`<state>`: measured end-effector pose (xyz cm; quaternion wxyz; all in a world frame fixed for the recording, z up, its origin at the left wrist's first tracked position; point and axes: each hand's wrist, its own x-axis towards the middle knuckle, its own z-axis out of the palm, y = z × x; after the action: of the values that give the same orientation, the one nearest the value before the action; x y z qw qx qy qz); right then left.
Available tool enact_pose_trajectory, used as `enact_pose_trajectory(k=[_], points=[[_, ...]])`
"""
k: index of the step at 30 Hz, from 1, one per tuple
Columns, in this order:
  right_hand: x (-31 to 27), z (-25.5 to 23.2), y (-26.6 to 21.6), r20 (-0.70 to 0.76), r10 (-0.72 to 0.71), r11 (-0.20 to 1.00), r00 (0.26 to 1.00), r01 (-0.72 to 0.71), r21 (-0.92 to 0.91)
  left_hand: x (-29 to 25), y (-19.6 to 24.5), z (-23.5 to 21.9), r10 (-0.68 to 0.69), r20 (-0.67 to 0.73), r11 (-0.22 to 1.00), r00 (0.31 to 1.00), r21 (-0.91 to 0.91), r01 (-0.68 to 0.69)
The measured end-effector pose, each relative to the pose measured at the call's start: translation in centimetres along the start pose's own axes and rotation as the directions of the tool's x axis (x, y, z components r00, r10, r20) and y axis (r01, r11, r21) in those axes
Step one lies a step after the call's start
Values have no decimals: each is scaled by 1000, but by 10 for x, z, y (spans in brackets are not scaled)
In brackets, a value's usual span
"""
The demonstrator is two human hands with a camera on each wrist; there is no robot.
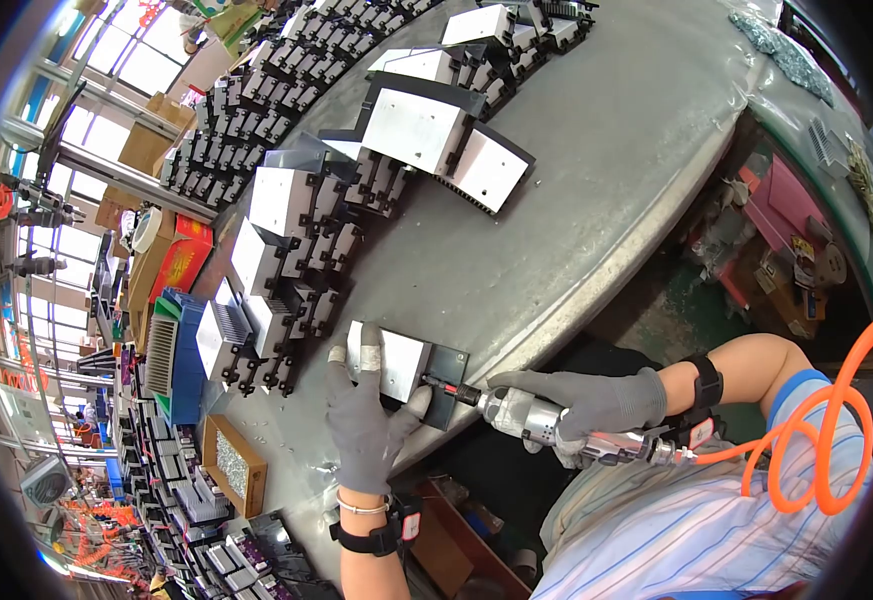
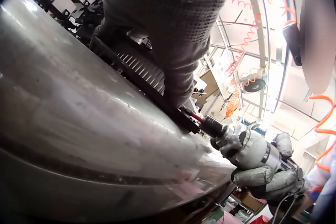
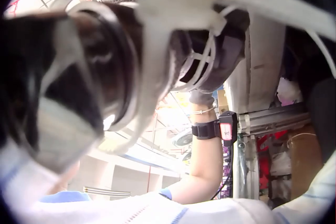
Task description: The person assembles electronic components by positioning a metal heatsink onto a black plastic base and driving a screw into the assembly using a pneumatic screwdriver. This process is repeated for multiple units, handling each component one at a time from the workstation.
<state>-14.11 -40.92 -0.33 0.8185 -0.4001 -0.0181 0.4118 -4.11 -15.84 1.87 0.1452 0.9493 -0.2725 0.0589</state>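
In a grey glove, my left hand grips a silver heat sink near the table's edge, fingers over its far part and thumb at its near side. Fins show between the fingers and thumb in the left wrist view. A dark flat plate lies along the heat sink's right side. My gloved right hand holds an air screwdriver level, fingers wrapped round its body. Its red-banded bit points at the heat sink's side, beside the left thumb. The right wrist view mostly shows the tool's body, close and blurred.
Rows of silver and black heat sink assemblies stand to the left and back. A cardboard box of small metal parts sits left of my left hand. An orange coiled hose runs from the screwdriver. The table's rounded edge borders the right.
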Motion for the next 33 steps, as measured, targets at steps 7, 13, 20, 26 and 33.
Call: enact_pose_trajectory(k=[7,13,20,26,33], points=[[3,-4,6,11,-2,1000,1000,2,1,1,2,-2,26,-1,999,1000,40,-26],[-4,-3,1,54,-27,999,998,26,20,-5,1,10,-97,-48,995,994,30,99],[-73,-14,-28,-146,-176,984,974,175,-16,-89,-44,-57,-403,-344,913,848,-85,399],[-125,-48,-81,-435,-304,952,848,247,-184,-33,-41,-20,-475,-180,864,861,-279,419],[-119,-74,-90,-429,-211,977,878,186,-100,-26,-14,-68,-521,-248,791,816,-500,353]])
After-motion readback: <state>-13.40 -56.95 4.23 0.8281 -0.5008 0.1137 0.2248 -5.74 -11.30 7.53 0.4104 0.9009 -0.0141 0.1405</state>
